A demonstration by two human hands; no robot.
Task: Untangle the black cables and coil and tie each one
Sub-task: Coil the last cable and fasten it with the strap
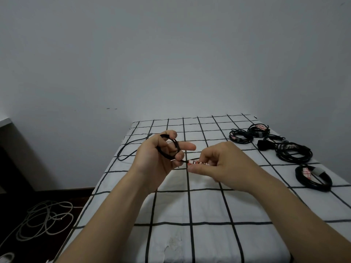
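My left hand (159,158) holds a small coil of thin black cable (175,144) looped around its fingers, above the middle of the checked table. My right hand (218,164) pinches a white and red tie strip (195,162) that meets the coil at its lower edge. A loose black cable (131,143) trails across the table behind my left hand to the left edge. Several coiled and tied black cables lie at the right: two at the far right (241,136) (259,130), a thicker one (293,151), and a nearer one (313,177).
The table wears a white cloth with a black grid (190,205) and stands against a grey wall. On the dark floor to the left lies a tangle of grey cable (45,219). A pale furniture edge (5,122) shows at the far left.
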